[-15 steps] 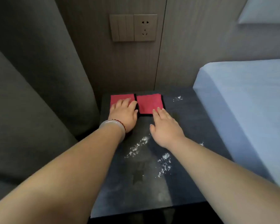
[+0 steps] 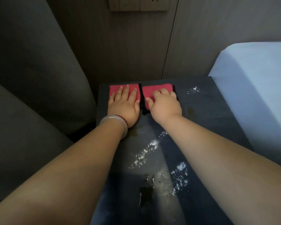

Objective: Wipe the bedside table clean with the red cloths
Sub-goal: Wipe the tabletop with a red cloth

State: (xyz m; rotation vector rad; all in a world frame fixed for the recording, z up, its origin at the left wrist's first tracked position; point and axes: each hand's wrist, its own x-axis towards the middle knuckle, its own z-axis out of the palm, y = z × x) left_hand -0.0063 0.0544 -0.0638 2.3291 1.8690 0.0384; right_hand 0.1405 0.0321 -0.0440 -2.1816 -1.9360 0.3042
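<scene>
Looks forward and steeply down from head level, close over the near edge of the table (image 2: 214,114). Faces the far edge and the panelled wall (image 2: 128,51) behind it. Takes in the bed (image 2: 258,82) along the right edge.

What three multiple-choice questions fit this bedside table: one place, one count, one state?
1. Where is most of the white powder? A on the bed; B on the cloths; C on the table top.
2. How many red cloths lie there? A one; B two; C three.
3. How does the left hand lie? A flat, fingers straight; B fisted; C lifted clear.
Answers: 1 C, white streaks lie on the dark top; 2 B, the left cloth and right cloth sit side by side; 3 A, it rests on the left cloth.
</scene>
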